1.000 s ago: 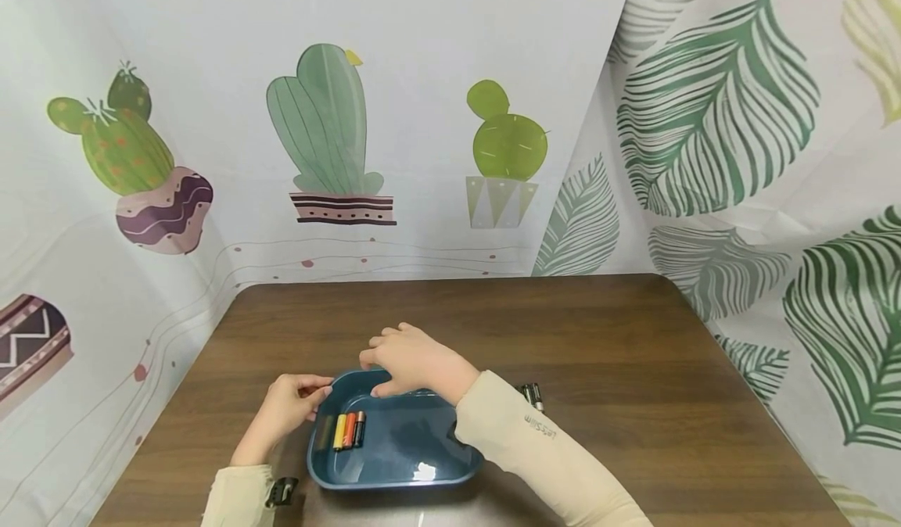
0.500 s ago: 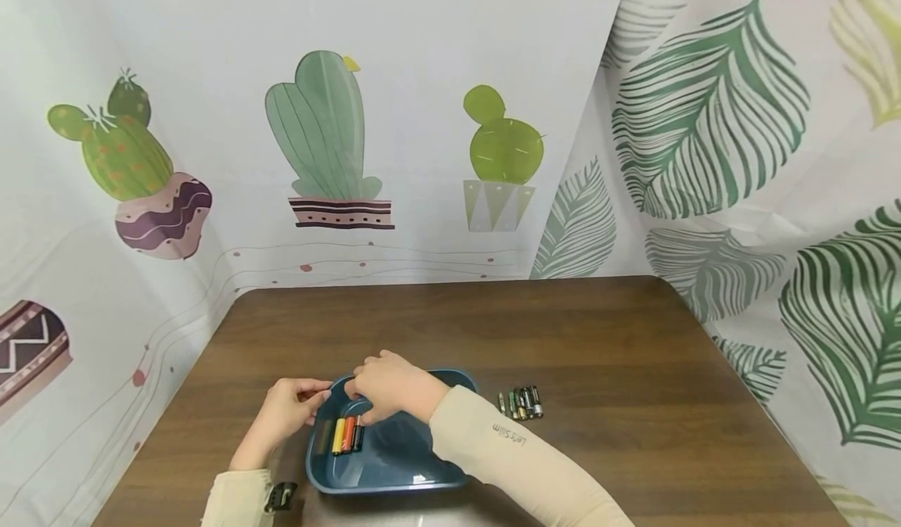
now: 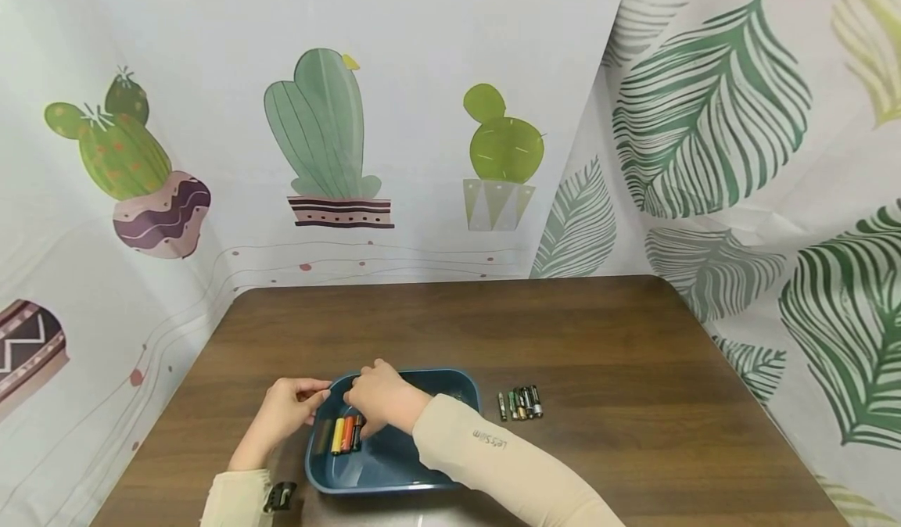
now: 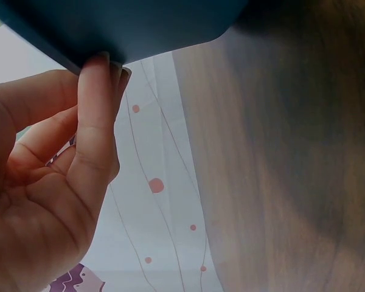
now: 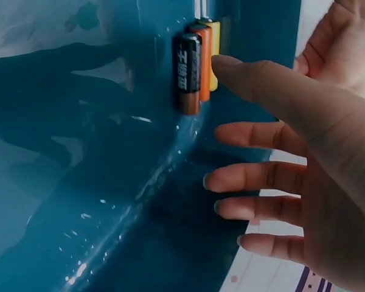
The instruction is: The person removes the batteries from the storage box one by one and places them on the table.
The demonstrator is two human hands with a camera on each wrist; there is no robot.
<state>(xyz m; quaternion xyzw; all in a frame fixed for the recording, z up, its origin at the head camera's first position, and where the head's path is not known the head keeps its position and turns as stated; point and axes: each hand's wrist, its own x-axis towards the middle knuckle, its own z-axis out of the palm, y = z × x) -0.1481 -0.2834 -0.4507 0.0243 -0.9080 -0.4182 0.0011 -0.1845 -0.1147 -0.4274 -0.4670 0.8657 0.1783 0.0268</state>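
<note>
A dark blue tray (image 3: 394,489) sits near the front of the table. My left hand (image 3: 285,406) pinches its far-left rim; in the left wrist view, the thumb and fingers meet at the tray's edge. Lying side by side in the tray's left part are a yellow battery (image 3: 338,436), an orange battery (image 5: 204,67) and a black battery with a copper end (image 5: 189,73). My right hand (image 3: 383,398) is over the tray beside them, fingers spread and holding nothing. Its thumb (image 5: 237,70) overlaps the batteries' edge in the right wrist view.
On the brown wooden table (image 3: 605,339), several small batteries (image 3: 522,403) lie in a row right of the tray. A black strap (image 3: 280,496) is at the left cuff. Printed cloth (image 3: 422,120) with cactus and leaf drawings hangs behind the table.
My right hand has moved left and down from the tray's back rim to the batteries, uncovering the row on the table. The left hand keeps its hold on the rim.
</note>
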